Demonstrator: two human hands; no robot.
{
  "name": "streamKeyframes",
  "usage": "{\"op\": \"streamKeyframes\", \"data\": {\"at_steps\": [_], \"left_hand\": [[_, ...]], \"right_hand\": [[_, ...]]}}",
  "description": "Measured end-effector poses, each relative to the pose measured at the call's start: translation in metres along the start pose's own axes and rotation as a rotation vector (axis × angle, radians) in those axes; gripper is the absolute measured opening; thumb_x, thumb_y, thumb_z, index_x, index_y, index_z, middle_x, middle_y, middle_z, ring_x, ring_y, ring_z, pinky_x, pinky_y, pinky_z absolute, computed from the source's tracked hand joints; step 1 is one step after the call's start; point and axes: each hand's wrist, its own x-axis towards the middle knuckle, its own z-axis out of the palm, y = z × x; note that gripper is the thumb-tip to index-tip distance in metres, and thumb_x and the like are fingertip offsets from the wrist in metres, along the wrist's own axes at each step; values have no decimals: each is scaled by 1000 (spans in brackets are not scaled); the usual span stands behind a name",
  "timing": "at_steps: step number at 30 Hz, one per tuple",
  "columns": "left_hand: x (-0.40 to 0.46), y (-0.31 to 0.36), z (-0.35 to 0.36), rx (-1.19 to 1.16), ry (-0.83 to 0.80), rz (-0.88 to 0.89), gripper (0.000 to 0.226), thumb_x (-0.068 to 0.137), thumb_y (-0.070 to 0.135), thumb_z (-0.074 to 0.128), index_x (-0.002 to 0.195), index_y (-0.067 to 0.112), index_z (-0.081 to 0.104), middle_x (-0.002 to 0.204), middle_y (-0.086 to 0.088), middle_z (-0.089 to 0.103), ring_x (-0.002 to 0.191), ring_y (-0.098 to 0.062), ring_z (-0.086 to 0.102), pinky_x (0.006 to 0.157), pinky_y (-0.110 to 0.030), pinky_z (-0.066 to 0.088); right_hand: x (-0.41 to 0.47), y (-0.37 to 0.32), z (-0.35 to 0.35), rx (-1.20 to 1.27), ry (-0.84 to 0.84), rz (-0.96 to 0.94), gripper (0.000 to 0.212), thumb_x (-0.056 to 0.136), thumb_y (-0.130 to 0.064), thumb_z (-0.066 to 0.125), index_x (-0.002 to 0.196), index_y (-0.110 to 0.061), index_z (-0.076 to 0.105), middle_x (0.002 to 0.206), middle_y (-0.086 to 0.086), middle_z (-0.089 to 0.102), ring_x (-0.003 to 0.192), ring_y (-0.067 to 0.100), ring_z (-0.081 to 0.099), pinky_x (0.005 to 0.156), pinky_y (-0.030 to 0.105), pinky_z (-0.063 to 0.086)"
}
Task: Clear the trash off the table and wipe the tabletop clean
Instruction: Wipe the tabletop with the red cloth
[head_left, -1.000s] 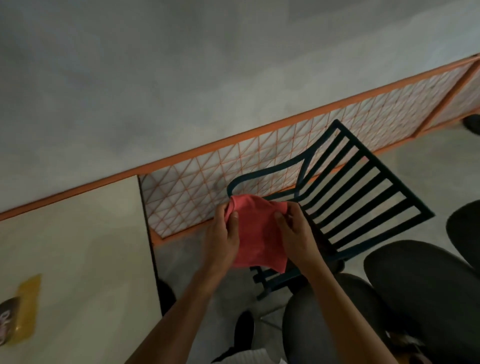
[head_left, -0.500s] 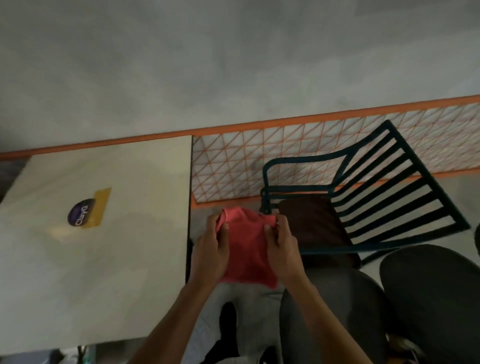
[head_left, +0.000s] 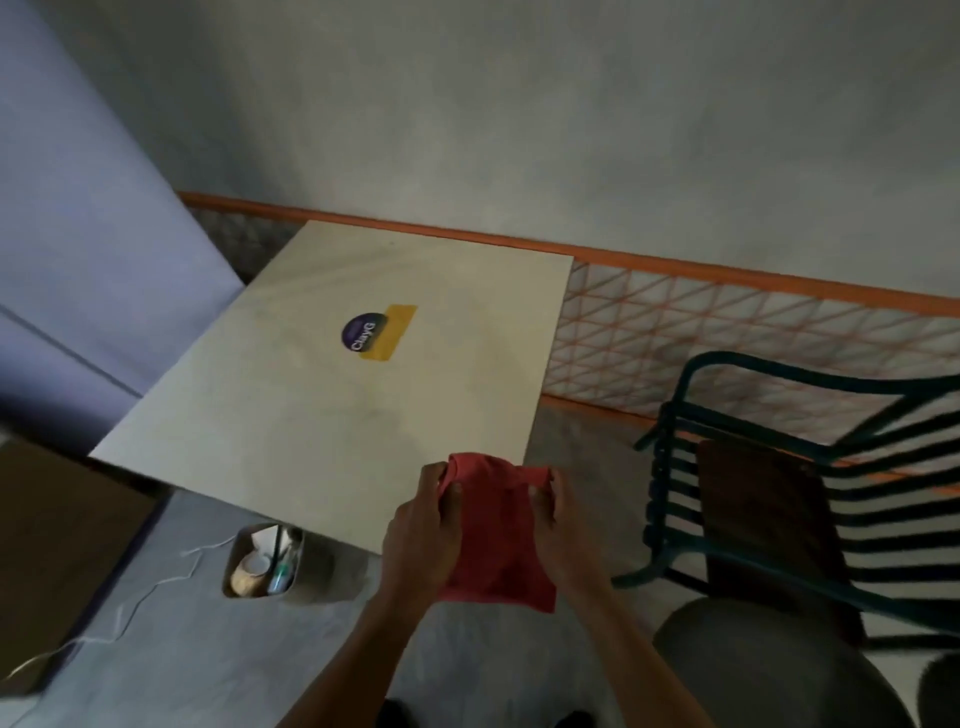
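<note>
A red cloth (head_left: 496, 535) hangs bunched between both hands, left hand (head_left: 423, 525) and right hand (head_left: 556, 512) each pinching a top corner, just over the bench's (head_left: 291, 415) near right corner, likely readying a wipe. A purple-and-yellow sticker (head_left: 376, 332) sits mid-bench; a trash bin (head_left: 262, 564) stands below the near edge.

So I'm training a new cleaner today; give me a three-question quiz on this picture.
1. True or false: the cloth lies flat on the table.
2. How many hands hold the cloth?
3. The bin is: A) on the chair, B) on the floor by the table's near edge, C) on the table.

Key: 1 false, it is held up at the near corner; 2 two, left hand and right hand; 3 B.
</note>
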Motion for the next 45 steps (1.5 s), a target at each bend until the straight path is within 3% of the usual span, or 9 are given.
{"op": "streamKeyframes", "data": {"at_steps": [5,9,16,23,26,30,32,39,45], "left_hand": [[1,-65,-52,-4,47,-75,22,106,38,42,128,37,40,94,-9,73,84,-34,70,74,-45,57],[9,-112,-94,4,41,-93,26,106,36,41,131,32,39,91,-9,73,81,-31,70,74,-45,58],[25,-184,-155,36,-5,-136,34,107,33,40,139,19,42,94,-4,69,83,-25,67,71,-34,49],[44,-233,-196,97,8,-201,32,106,32,44,137,21,44,88,-5,68,83,-30,69,69,-42,56],[63,-250,-209,142,30,-217,31,106,29,43,135,19,46,81,1,56,75,-26,61,65,-39,50],[95,-275,-224,176,46,-261,26,107,31,42,132,23,44,80,2,59,70,-24,58,64,-35,45],[118,-287,-229,190,58,-260,21,107,34,39,127,29,41,85,-2,67,74,-28,65,69,-41,55],[208,-312,-249,201,-5,-331,19,108,39,34,125,34,38,101,-9,71,82,-34,68,77,-50,58],[269,-324,-252,278,-61,-351,26,108,40,31,132,35,39,110,-6,71,88,-31,67,82,-44,55]], "right_hand": [[-6,-36,73,-10,-80,-34,11,105,-30,43,111,-24,49,73,-5,60,61,6,58,57,23,47],[-12,-63,130,-55,-128,-15,13,105,-32,44,112,-23,49,67,-7,60,55,0,53,47,11,40],[-23,-101,221,-55,-159,40,18,104,-34,44,115,-20,50,70,-1,63,61,11,60,50,17,38],[-12,-134,282,-69,-219,48,17,104,-38,42,112,-25,49,75,10,68,63,20,64,53,31,43],[8,-142,309,-83,-255,24,19,104,-39,42,115,-25,49,79,7,68,59,12,59,57,32,44],[37,-153,348,-79,-289,8,23,104,-39,42,120,-23,49,88,5,69,80,26,67,63,32,45],[60,-159,367,-80,-309,-1,23,104,-37,42,120,-22,49,83,1,66,83,29,68,61,31,40],[136,-177,416,-50,-309,10,19,104,-31,44,118,-20,49,87,2,68,81,29,68,60,33,42],[177,-175,442,-58,-346,41,21,105,-29,42,122,-19,47,101,10,69,92,33,67,67,35,44]]}}
